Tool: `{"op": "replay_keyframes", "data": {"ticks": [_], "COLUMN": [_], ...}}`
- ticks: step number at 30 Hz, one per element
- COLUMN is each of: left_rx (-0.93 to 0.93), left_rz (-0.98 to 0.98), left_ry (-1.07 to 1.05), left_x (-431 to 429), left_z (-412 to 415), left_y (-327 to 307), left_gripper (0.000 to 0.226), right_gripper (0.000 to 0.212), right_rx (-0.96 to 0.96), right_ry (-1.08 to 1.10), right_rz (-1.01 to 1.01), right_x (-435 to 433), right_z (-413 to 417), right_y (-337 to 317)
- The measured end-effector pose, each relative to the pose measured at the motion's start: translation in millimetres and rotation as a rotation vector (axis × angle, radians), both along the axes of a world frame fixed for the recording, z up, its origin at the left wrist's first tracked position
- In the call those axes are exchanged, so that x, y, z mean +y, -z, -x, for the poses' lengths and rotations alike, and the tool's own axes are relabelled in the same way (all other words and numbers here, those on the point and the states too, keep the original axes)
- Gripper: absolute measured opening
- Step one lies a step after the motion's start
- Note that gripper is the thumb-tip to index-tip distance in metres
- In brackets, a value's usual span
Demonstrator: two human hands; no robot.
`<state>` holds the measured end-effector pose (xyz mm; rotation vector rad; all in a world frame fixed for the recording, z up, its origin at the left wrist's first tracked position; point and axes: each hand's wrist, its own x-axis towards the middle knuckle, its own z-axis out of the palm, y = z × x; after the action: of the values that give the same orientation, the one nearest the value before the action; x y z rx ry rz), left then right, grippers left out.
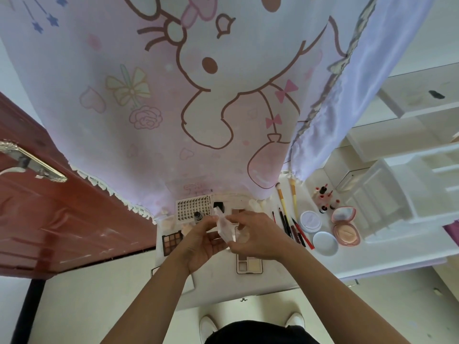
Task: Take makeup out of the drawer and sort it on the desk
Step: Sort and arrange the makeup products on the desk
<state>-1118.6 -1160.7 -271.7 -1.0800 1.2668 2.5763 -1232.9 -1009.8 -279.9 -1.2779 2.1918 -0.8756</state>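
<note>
While both hands meet above the white desk (330, 259), the left hand (201, 244) cups and the right hand (255, 234) pinches a clear, glossy, elongated plastic packet (224, 228), fingers curled round it. Behind it lies a white card (192, 208) of dark gridded pieces printed "XOYO". A square-panned eyeshadow palette (172, 240) lies to the left.

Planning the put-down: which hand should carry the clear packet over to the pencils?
Right, probably. The right hand grips the clear packet on the side nearer the pencils; the left hand, also holding it, would have to cross over.
</note>
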Motion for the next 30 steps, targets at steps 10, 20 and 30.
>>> {"op": "replay_keyframes", "data": {"ticks": [10,20,30], "left_rx": [-0.160,-0.056,-0.021], "left_rz": [0.103,-0.134,-0.087], "left_ry": [-0.015,0.076,0.072], "left_x": [-5,6,14], "left_z": [-7,-18,-28], "left_y": [-1,-7,-3], "left_gripper": [0.043,0.049,0.046], "right_gripper": [0.027,0.034,0.083], "right_rx": [-0.578,-0.255,0.111], "right_ry": [0.339,0.265,-0.045], "right_rz": [0.067,0.036,-0.080], "right_x": [1,5,15], "right_z": [0,-12,-21], "right_y": [6,4,-12]}}
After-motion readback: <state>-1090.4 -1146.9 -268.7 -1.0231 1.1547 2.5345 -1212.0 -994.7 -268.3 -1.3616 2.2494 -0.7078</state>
